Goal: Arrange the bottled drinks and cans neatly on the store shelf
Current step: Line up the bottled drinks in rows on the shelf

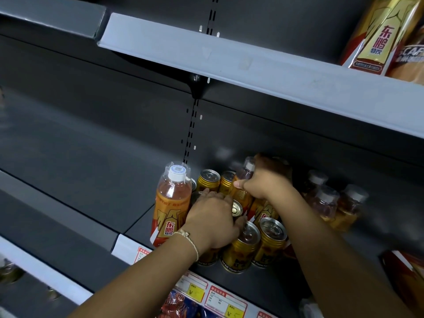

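On the dark middle shelf [263, 281] stand several gold cans and orange-labelled bottles. My left hand [213, 220] curls over a gold can [207, 255] near the shelf front, next to a tall orange bottle [171, 203] with a white cap. My right hand [266, 180] grips a second orange bottle [243, 182] by its upper body, further back among the cans. Two more gold cans [243, 246] [270, 239] stand at the front right of my left hand. Others [207, 180] stand behind.
A blurred group of clear-capped bottles [330, 200] stands to the right. The shelf above [275, 72] overhangs, carrying a gold-and-red pack [378, 35] at far right. Price tags [218, 297] line the shelf edge. Left of the drinks lies bare shelf surface [80, 161].
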{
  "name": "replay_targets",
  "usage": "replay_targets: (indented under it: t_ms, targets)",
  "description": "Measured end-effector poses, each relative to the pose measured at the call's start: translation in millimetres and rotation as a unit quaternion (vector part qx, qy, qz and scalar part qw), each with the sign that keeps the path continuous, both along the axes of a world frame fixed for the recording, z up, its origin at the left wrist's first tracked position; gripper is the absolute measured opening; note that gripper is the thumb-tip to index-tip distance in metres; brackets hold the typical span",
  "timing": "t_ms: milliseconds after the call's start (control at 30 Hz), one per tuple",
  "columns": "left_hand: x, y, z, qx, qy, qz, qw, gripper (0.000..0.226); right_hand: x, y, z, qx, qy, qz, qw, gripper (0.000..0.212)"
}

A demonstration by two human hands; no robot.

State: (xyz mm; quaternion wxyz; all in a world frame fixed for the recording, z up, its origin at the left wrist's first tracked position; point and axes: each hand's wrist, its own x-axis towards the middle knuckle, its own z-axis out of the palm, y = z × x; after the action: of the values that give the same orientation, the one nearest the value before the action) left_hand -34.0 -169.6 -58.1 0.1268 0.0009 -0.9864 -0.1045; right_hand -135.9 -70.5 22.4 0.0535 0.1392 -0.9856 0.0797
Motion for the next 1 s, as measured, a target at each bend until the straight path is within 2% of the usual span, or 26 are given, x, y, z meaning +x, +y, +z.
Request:
replay_targets:
  t_ms: [100,300,433,533,600,667,833,900,1000]
  targets:
    - [1.6,-0.5,0.9,0.000,0.000,-0.001,1.000,0.067,-3.8,-1.2,-2.7,0.017,0.022,-0.024,0.999,0.084]
    - [2.8,-0.2,2.7,-0.004,-0.015,-0.003,1.000,0.069,-15.3,-3.5,-8.1,0.020,-0.021,-0.040,0.999,0.081]
    - [3.9,-0.2,4.3,0.012,-0.019,-0.006,1.000,0.066,-18.8,-0.7,-5.4,0.013,-0.048,-0.014,0.999,0.081]
    - [4.3,1.1,7.7,0.063,-0.003,-0.007,0.998,0.045,-17.6,6.4,-4.0,-0.004,-0.044,0.006,0.999,0.092]
    - [6.5,-0.8,8.8,0.122,0.027,-0.009,0.992,0.026,-11.5,12.8,-1.7,-0.023,-0.009,0.020,1.000,0.096]
    - [10.6,-3.5,6.7,0.181,0.077,-0.012,0.981,0.016,-1.4,20.3,-0.5,-0.029,0.044,0.035,0.998,0.087]
    - [38.2,1.1,-1.1,0.260,0.179,-0.043,0.948,0.037,30.7,42.3,-5.5,-0.074,0.113,0.037,0.990,0.049]
    - [54.5,6.7,-11.5,0.260,0.196,-0.050,0.944,0.042,45.8,48.8,-12.2,-0.130,0.162,0.041,0.977,0.045]
    - [80.8,15.5,-31.0,0.272,0.216,-0.052,0.936,0.049,70.9,53.4,-31.9,-0.230,0.248,0.073,0.938,0.037]
